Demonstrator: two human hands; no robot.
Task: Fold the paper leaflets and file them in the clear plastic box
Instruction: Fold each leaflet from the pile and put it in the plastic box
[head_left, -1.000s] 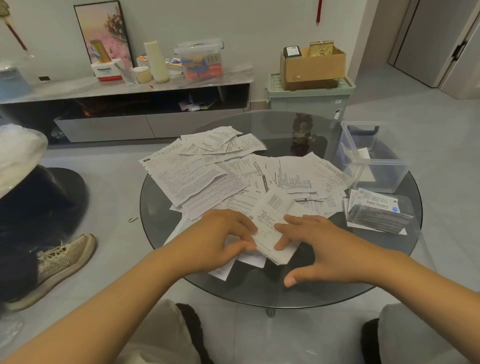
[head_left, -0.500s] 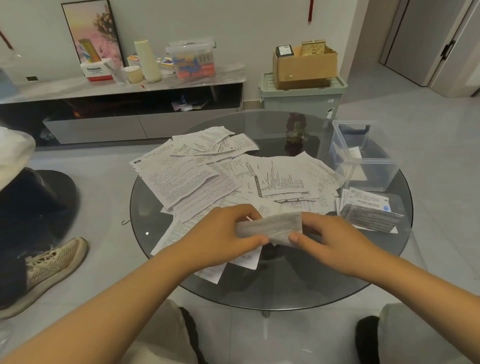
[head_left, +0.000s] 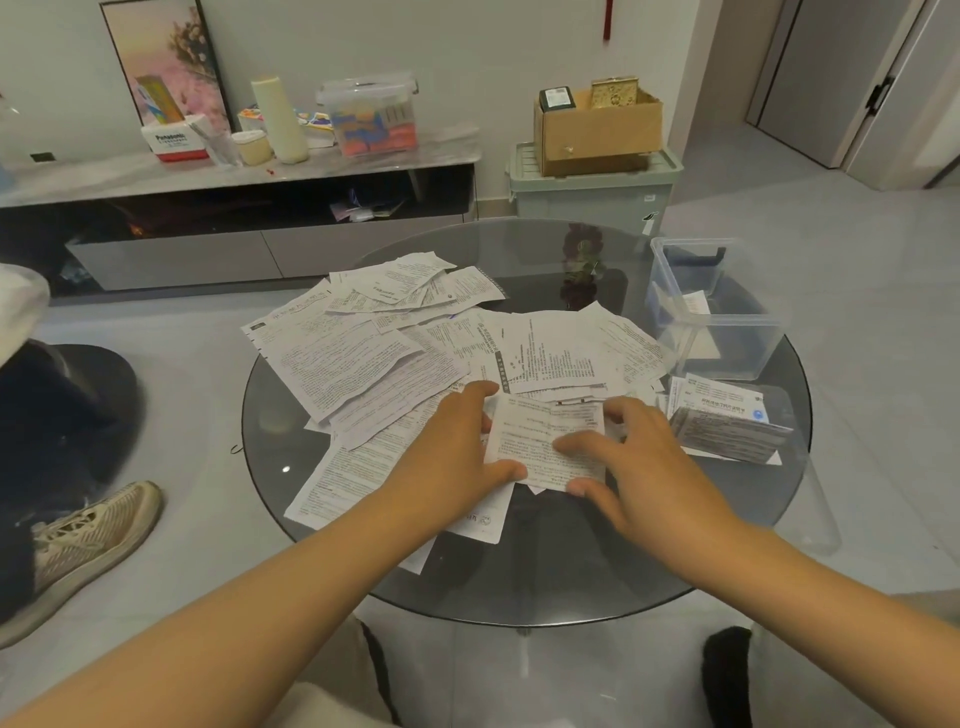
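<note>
- Half a sec ago both hands held the leaflet (head_left: 548, 441) up off the glass as a narrow strip; now it's back down flat at the near edge of the pile, showing a wider printed face.
- Left hand (head_left: 452, 457) clamps its left edge, thumb under the near corner. Right hand (head_left: 644, 457) lies on it w/ fingers spread, fingertips pressing the sheet, thumb at the near edge; looks like pressing, not gripping, tho the far fingers are hard to read.
- My read: a crease is being set, so one more fold or it's ready for the box.
- Paper is thin, white, fine print, limp at the corners.
- Table (head_left: 571, 571): round dark glass, glossy.
- Right, a small folded stack (head_left: 727, 426), grey-printed.
- Mid: loose pile (head_left: 415, 353), many sheets unfolded.
- Far right: box (head_left: 737, 358), clear plastic, rectangular, open top, a leaflet or so inside.
</note>
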